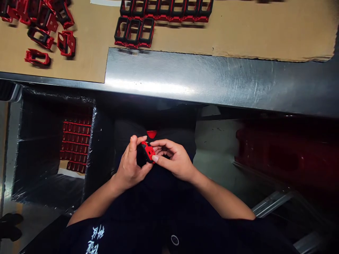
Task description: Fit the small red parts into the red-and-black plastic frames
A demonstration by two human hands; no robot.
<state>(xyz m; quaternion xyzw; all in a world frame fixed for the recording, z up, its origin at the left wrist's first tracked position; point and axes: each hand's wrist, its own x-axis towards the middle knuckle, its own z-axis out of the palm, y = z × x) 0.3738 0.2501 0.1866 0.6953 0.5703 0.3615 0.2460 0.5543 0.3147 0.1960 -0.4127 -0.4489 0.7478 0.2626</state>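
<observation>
Over the person's lap, below the worktop [227, 81] edge, both hands work one small red-and-black frame part [148, 151], held up off any surface and close to the torso. Left hand [129, 164]: thumb and index fingers [140, 138] pinch the part from its left side, the rest tucked behind and hard to see. Right hand [174, 160]: thumb pressed onto the red face, other fingers curled over the top edge, not spread. Grip from both sides looks deliberate, bracing the part against rotation while it is handled close up. A red piece [152, 134] sits just beyond the fingertips against the dark clothing, shape unclear. Up on the worktop, a cardboard sheet [185, 38] carries tidy rows of black-and-red frames [164, 10] and a block of three frames [134, 32], edges abutting, likely to keep them square and easy to count. Loose red parts [47, 31] lie unranked at upper left. Left of the person, a plastic-lined bin [39, 148] holds stacked red parts [75, 144], its spot probably chosen for an easy reach from the seat. Right side: a blurred red mass [280, 151], can't tell what it is, plus metal rails [270, 204] low down.
</observation>
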